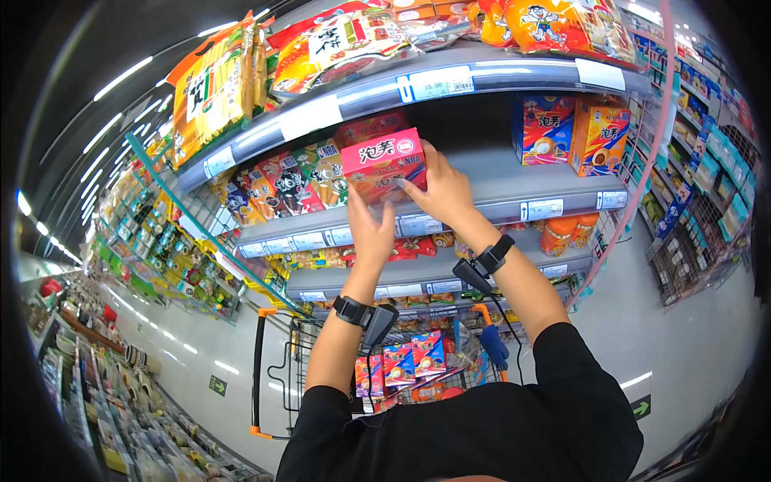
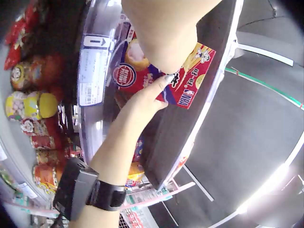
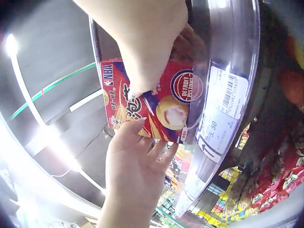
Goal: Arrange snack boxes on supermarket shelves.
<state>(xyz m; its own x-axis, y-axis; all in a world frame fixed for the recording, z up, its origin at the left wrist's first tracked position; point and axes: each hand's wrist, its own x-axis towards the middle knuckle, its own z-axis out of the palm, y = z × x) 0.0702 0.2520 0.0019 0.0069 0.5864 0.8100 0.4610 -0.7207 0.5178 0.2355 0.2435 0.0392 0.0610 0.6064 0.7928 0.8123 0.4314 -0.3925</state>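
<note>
Both hands hold a red cream puff box (image 1: 384,166) at the front of the middle shelf. A filled puff and an NBA logo are printed on its front. My left hand (image 1: 370,230) grips its lower left side, thumb on the front. On the box's right side, my right hand (image 1: 442,189) has its thumb across the front and its fingers along the edge. The right wrist view shows the left fingers (image 3: 156,149) beside the box's edge. In the left wrist view the right thumb (image 2: 164,84) lies on the printed face.
Several NBA snack boxes (image 1: 291,183) stand left on this shelf; a blue box (image 1: 544,130) and an orange box (image 1: 601,140) stand right. Snack bags (image 1: 341,44) fill the shelf above. Below me a shopping cart (image 1: 259,377) holds several blue-and-red boxes (image 1: 399,365).
</note>
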